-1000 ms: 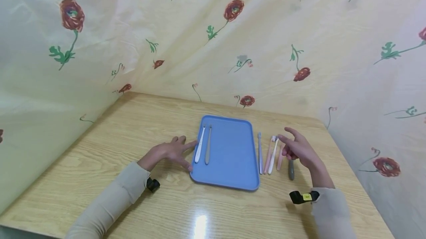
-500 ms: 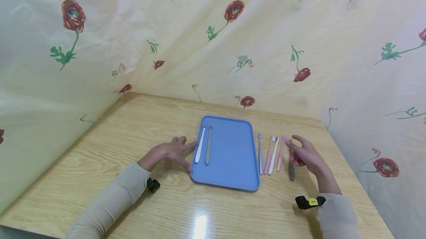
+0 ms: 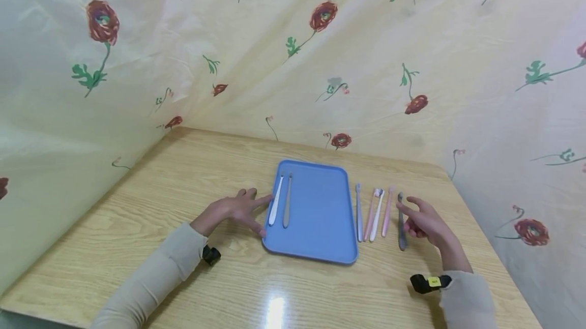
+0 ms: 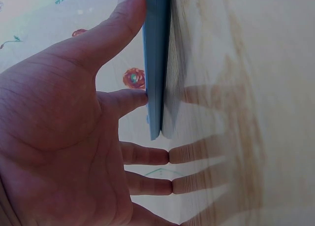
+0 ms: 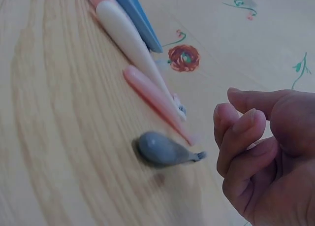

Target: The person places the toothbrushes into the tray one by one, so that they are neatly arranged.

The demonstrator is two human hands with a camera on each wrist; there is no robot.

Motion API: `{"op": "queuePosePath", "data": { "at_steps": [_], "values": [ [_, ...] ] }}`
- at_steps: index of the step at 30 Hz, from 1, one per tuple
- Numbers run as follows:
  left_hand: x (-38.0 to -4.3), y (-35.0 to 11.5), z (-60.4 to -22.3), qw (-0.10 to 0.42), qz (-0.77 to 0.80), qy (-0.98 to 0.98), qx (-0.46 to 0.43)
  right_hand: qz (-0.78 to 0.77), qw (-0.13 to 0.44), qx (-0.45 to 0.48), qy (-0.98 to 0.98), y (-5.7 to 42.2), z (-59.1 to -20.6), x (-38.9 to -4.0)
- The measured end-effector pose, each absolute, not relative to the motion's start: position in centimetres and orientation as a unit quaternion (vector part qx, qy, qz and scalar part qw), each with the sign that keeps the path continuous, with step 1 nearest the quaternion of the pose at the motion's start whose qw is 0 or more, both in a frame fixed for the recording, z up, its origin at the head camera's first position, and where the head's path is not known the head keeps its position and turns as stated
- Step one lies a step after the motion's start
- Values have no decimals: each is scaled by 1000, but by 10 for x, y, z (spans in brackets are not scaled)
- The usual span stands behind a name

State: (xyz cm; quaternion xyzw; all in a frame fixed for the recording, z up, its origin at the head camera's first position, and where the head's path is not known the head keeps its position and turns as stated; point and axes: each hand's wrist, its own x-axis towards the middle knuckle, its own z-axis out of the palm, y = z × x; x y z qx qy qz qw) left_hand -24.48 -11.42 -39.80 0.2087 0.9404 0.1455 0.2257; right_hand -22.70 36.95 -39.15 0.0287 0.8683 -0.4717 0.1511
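Observation:
My left hand [image 3: 235, 210] spreads its fingers at the left side of a blue tray [image 3: 318, 212]. The thumb rests on the tray's near left corner, and the index finger touches its left rim. A white toothbrush [image 3: 274, 210] and a grey toothbrush [image 3: 287, 209] lie inside along that side. My right hand [image 3: 427, 223] hovers beside a dark grey toothbrush [image 3: 402, 237] on the table, holding nothing. Its fingers are loosely bent, and in the right wrist view they stand apart from that grey toothbrush [image 5: 162, 149].
Right of the tray several toothbrushes lie side by side on the wooden table [image 3: 220, 288]: blue [image 3: 359, 219], pink [image 3: 368, 222], white [image 3: 375, 225] and another pink [image 3: 386, 217]. Flower-printed cloth [image 3: 256, 75] hangs behind and at both sides.
My right hand has moved right and toward me, from above the pink toothbrush to the dark grey one, uncovering the pink one. My left hand and the tray keep their places.

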Motion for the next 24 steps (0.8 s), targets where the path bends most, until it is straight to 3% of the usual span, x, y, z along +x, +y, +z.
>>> {"op": "queuePosePath", "data": {
  "at_steps": [10,24],
  "values": [
    [-245,-115,-399,222,142,941,210,-422,188,38,886,377,-398,-222],
    [-248,-113,-400,224,142,938,224,-370,191,38,908,377,-408,-222]
  ]
}}
